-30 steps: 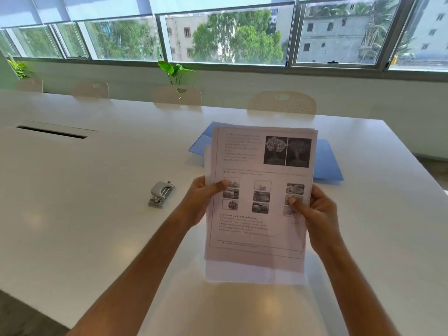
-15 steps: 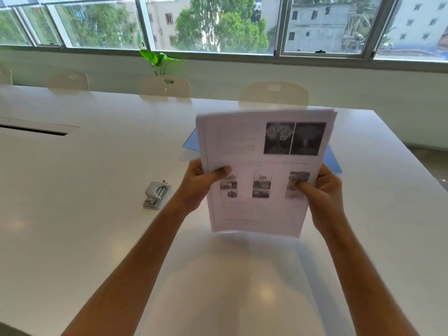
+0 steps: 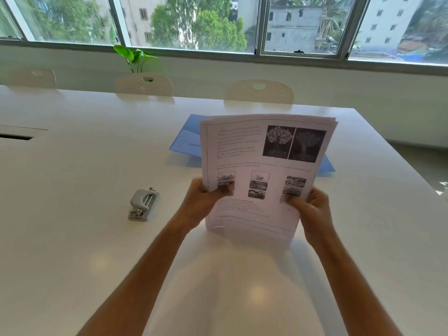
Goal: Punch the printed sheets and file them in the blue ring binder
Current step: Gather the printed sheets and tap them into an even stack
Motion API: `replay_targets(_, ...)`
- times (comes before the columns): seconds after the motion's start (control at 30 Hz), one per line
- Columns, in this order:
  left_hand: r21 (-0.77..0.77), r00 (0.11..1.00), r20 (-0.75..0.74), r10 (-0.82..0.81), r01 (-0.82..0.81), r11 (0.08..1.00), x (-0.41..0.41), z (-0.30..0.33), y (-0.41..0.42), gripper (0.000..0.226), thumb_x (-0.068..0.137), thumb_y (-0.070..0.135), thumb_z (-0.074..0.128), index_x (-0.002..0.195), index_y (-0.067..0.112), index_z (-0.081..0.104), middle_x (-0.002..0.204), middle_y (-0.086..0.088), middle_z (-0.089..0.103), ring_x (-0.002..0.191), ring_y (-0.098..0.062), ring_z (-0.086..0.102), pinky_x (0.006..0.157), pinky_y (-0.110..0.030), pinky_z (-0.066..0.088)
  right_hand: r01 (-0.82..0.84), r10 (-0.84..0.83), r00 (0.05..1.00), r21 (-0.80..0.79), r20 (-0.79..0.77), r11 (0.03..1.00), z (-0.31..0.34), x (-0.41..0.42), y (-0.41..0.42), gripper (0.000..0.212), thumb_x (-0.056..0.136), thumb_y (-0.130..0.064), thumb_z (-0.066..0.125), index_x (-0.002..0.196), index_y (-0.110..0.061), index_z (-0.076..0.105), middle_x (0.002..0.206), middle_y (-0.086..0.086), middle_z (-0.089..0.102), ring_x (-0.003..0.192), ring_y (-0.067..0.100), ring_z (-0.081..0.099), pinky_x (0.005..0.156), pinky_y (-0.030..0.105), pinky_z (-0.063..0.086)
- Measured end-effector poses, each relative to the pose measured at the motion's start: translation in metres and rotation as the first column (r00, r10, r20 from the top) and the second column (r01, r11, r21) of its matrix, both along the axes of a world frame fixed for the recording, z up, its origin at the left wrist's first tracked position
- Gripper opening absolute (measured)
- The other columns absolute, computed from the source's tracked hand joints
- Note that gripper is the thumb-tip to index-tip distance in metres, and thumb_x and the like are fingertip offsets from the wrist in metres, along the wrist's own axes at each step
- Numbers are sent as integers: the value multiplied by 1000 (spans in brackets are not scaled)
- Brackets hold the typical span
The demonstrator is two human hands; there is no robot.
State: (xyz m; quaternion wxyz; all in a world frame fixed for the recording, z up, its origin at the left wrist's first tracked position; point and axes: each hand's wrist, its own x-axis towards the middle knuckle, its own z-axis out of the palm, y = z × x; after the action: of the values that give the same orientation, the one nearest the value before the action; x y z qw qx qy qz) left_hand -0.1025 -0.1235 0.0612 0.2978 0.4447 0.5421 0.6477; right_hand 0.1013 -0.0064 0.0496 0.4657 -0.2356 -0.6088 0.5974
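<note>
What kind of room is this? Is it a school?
Probably an office meeting room, not surely a school. A long white table has matching chairs lined up along its far side, under a wide row of windows facing other buildings.

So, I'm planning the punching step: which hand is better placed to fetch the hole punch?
Left. The hole punch lies on the table left of the left hand; the right hand would have to cross the printed sheets.

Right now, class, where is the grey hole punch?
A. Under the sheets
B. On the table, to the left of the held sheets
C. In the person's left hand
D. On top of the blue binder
B: the hole punch lies untouched on the white table, left of the printed sheets that both hands hold.
</note>
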Motion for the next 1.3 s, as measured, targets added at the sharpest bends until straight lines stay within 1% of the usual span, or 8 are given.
replay_targets(0.23, 33, 996, 14, 89, -89, 995, 1, -5, 13, 27, 82, 13, 65, 86, 38, 75, 93, 9, 76, 86, -17, 72, 65, -24, 56, -4, 4, 1000, 38, 20, 999, -1, 7, 8, 32, 73, -9, 68, 87, -35, 78, 94, -9, 77, 78, 18, 73, 62, 25, 57)
replay_targets(0.4, 7, 930, 291, 224, -236, 972, 2, -16, 23, 16, 76, 14, 70, 80, 29, 75, 87, -3, 77, 81, -28, 73, 71, -49, 59, -6, 25, 982, -102, 186, 995, -35, 25, 14, 23, 79, 0, 71, 85, -21, 79, 86, 10, 77, 75, 22, 73, 66, 27, 57)
replay_targets(0.5, 63, 845, 504, 177, -241, 969, 2, -19, 25, 22, 83, 5, 67, 92, 25, 72, 99, -5, 75, 89, -31, 70, 78, -54, 56, 3, 23, 996, -269, 92, 963, -51, 35, 11, 8, 77, -10, 73, 84, -13, 77, 86, 17, 75, 83, 32, 71, 73, 30, 57)
replay_targets(0.6, 77, 758, 645, 94, -186, 980, 16, -24, 29, 26, 88, 6, 61, 104, 26, 65, 108, -7, 73, 98, -36, 66, 83, -58, 53, -77, 77, 997, -323, -12, 943, -55, 27, 0, 36, 61, -35, 88, 85, -12, 73, 89, 14, 72, 88, 27, 70, 78, 33, 57)
replay_targets(0.7, 64, 704, 708, 49, -133, 989, 34, -27, 33, 31, 89, 8, 60, 114, 26, 63, 117, -11, 70, 107, -41, 63, 86, -64, 49, -147, 94, 980, -317, -176, 937, -48, 10, -11, 29, 73, -26, 77, 98, -12, 72, 101, 13, 73, 95, 28, 70, 81, 38, 58)
replay_targets(0.8, 94, 708, 706, -13, -75, 993, 43, -28, 30, 35, 85, 8, 64, 117, 23, 62, 117, -12, 69, 105, -38, 66, 81, -59, 54, -96, 8, 963, -317, -269, 944, -42, 4, -12, 21, 84, -13, 65, 103, -17, 73, 105, 7, 74, 96, 24, 70, 79, 38, 59)
replay_targets(1.1, 150, 749, 653, -112, 17, 989, -50, -25, -3, 36, 88, 23, 50, 119, 11, 65, 110, -10, 72, 103, -26, 68, 74, -34, 58, 204, -209, 978, -110, -29, 973, -30, 32, 14, 31, 91, 1, 59, 74, -18, 77, 79, -2, 77, 71, 15, 73, 61, 26, 57)
replay_targets(1.3, -78, 954, 298, -28, 54, 996, -91, -18, -12, 25, 81, 32, 65, 97, 16, 74, 98, -8, 74, 88, -27, 70, 69, -36, 58, 153, -155, 979, 24, 133, 988, -17, 40, 23, 44, 92, 0, 58, 73, -35, 79, 78, -14, 76, 70, 8, 72, 62, 25, 59)
